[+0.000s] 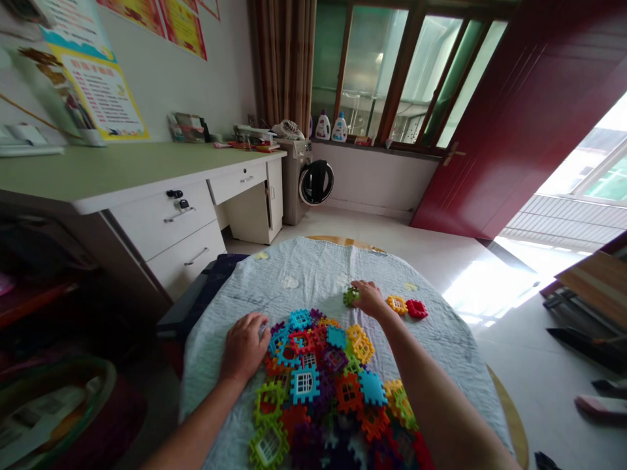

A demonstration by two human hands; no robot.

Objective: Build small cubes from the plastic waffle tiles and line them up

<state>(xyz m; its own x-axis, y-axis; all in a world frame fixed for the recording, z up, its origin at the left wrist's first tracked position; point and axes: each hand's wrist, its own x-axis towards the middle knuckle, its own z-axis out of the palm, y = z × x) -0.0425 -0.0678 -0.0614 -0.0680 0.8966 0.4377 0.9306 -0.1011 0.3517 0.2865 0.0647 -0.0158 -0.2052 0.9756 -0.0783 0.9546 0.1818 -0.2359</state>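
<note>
A heap of colourful plastic interlocking building pieces (304,384), square with notched edges and some with window grids, lies on the cloth in front of me. At the heap's left edge rests my left hand (245,346), fingers loosely bent and holding nothing that I can see; its fingertips are beside the blue and purple pieces. Beyond the heap, my right hand (368,297) has its fingers closed on a green building piece (350,297), which is low over or on the cloth. To its right a yellow piece (397,304) and a red piece (417,309) lie in a row.
A pale patterned cloth (220,313) covers the round table, whose wooden rim (512,418) shows at the right. A long desk (161,170) with drawers stands at left. Farther back are a washing machine (294,183) and a red door (490,130).
</note>
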